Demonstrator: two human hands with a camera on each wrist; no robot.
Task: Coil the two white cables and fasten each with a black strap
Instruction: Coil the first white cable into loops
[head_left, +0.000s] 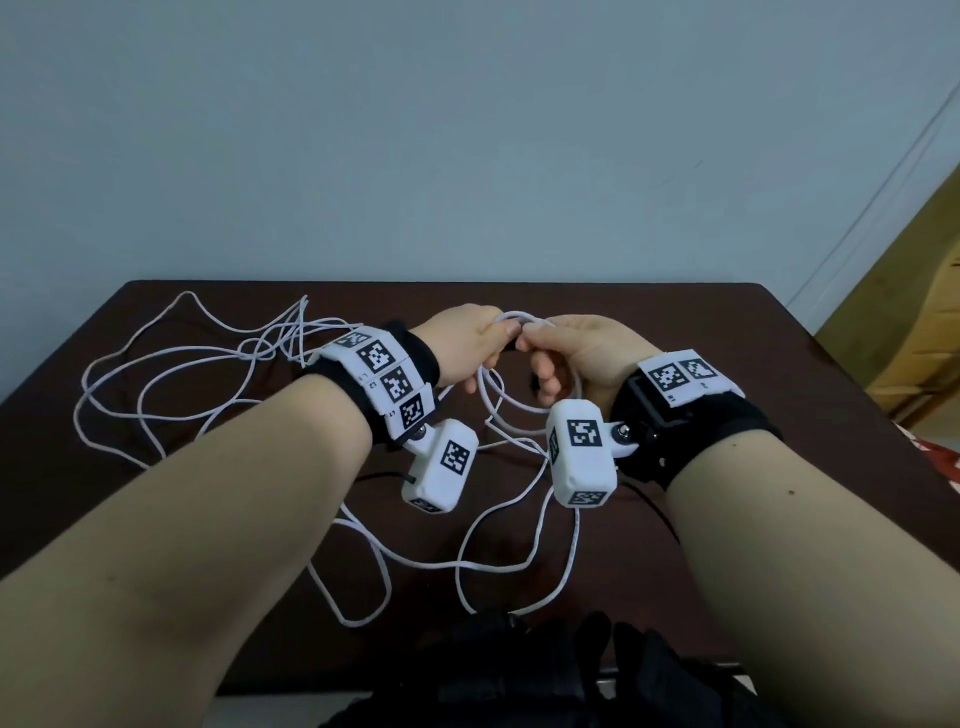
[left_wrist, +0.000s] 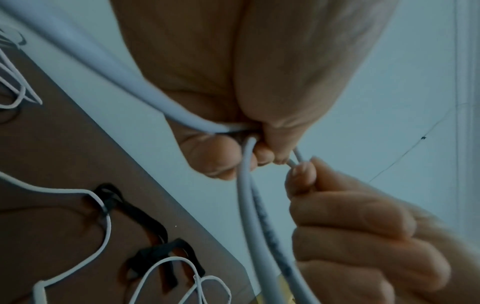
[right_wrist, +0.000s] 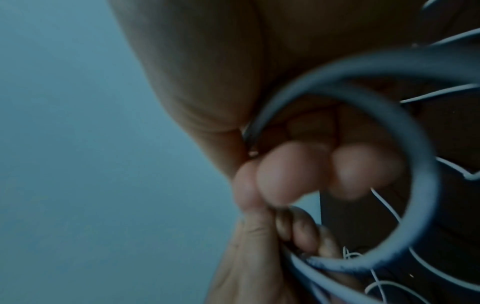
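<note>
Nearest the camera, at the tabletop's (head_left: 156, 519) near edge, something dark and bulky (head_left: 519, 670) lies low in the head view, too dim to identify. Just beyond it both forearms reach in, each wrist wearing a black band with white marker blocks. Above the middle of the tabletop the left hand (head_left: 460, 345) and the right hand (head_left: 582, 358) meet almost fingertip to fingertip, and between them hangs a small coil (head_left: 498, 395) of white cable with a few turns already made. The left wrist view shows the left fingers (left_wrist: 215, 158) curled and clamped on the top of the turns, while the right thumb and forefinger pinch a strand just beside that grip; the right wrist view shows the loop (right_wrist: 389, 156) ringing the right fingertips. The coil's plane hangs roughly upright, below the two grips. Loose cable (head_left: 171, 395) sprawls over the far left part of the tabletop and trails toward the near edge, so the slack to gather lies mostly left of and below the hands. Two black straps (left_wrist: 145, 224) lie flat on the tabletop, well apart from both hands. Judging from this, coiling of the first cable is under way and no strap is yet on; the right hand seems better placed to draw in the next turn.
</note>
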